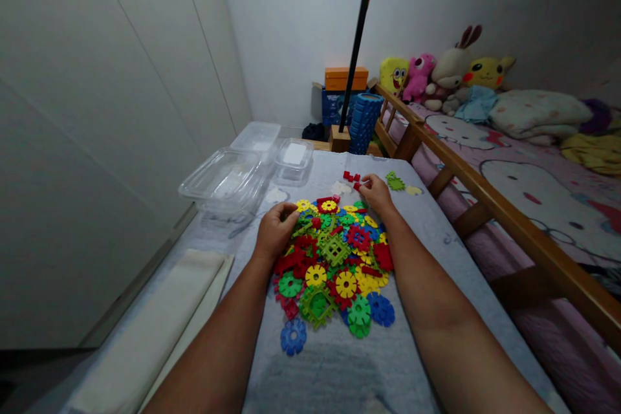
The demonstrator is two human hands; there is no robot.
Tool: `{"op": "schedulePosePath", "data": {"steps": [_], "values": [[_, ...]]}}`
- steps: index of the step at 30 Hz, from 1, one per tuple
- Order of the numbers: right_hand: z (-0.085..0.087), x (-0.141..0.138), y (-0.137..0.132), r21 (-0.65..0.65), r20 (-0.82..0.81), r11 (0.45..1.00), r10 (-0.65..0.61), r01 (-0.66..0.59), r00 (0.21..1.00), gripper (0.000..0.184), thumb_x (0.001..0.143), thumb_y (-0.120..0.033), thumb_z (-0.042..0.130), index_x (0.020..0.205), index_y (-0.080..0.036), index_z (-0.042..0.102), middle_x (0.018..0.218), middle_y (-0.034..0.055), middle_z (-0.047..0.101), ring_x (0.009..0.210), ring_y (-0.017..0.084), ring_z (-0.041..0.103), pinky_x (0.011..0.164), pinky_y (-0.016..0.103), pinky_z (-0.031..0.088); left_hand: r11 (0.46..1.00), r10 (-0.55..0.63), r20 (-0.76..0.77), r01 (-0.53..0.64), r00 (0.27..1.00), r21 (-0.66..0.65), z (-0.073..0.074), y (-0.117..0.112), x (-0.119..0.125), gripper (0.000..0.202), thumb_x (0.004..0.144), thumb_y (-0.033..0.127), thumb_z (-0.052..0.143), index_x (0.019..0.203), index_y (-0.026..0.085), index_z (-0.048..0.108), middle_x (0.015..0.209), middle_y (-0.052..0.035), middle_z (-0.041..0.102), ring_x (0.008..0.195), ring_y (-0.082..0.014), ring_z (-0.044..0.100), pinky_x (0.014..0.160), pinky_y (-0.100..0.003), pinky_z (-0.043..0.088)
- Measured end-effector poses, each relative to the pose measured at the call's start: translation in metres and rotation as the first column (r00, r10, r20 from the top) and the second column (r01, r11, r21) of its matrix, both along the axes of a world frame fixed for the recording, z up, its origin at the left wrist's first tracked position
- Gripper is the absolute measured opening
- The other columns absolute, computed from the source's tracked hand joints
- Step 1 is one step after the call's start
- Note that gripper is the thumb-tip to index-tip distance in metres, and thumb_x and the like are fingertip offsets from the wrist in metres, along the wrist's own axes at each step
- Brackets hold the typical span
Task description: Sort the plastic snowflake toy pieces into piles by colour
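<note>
A heap of red, yellow, green and blue interlocking plastic pieces [334,265] lies on the grey cloth-covered surface [436,252]. My left hand [275,229] rests at the heap's far left edge, fingers curled onto the pieces near a yellow gear; whether it holds one is unclear. My right hand [376,193] is beyond the heap with fingers pinched on a small red piece [358,186]. A few small red pieces [350,176] lie just ahead of it. A green piece [395,182] and a pale yellow piece [414,190] lie to its right.
Clear plastic containers and lids [228,184] stand at the far left. A wooden bed rail [485,197] runs along the right, with soft toys [451,71] on the bed. A black pole [356,45] on a wooden base, a blue roller [363,123] and boxes stand behind.
</note>
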State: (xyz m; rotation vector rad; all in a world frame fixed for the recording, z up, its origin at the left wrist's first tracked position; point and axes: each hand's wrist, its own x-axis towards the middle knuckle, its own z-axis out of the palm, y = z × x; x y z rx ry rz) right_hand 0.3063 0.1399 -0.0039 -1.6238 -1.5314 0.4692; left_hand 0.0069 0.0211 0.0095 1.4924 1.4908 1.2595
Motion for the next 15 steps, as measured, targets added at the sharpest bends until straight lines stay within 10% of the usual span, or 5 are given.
{"op": "schedulePosePath", "data": {"steps": [15], "values": [[0.011, -0.008, -0.006, -0.020, 0.044, 0.968, 0.249, -0.248, 0.968, 0.033, 0.065, -0.012, 0.051, 0.091, -0.019, 0.069, 0.093, 0.0030, 0.073, 0.089, 0.020, 0.064, 0.089, 0.034, 0.051, 1.000, 0.003, 0.020, -0.003, 1.000, 0.004, 0.000, 0.000, 0.001, 0.030, 0.076, 0.046, 0.065, 0.090, 0.020, 0.071, 0.088, -0.0041, 0.073, 0.087, -0.0231, 0.067, 0.086, -0.036, 0.053]]}}
